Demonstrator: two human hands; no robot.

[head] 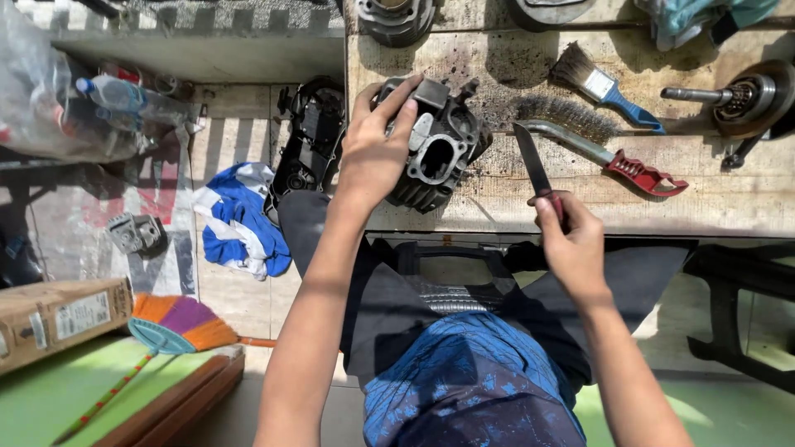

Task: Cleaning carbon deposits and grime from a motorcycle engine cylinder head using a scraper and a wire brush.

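Here we are over the workbench (704, 207), and the left hand (377, 149) is clamped over the top of a dark metal engine cylinder (435, 145), tilting it up on the near edge of the wood so its open port faces the camera. The right hand (571, 240) is wrapped tight around the red handle of a knife (534, 170), blade pointing away, tip close to the cylinder's right side but not touching it. The two hands sit apart, each busy with its own thing. How far along? By my reading the scraping work is under way but unfinished: the casting looks grimy and dark, dust and flecks litter the board around it, and the blade is off the metal right now. To the right lie a wire brush (596, 141) with a red grip and, farther off, a blue-handled paintbrush (600, 83), both unheld; a geared shaft part (745, 98) rests at the far right. Down on the floor to the left there's a blue and white rag (240, 223) and a colourful broom (178, 327).
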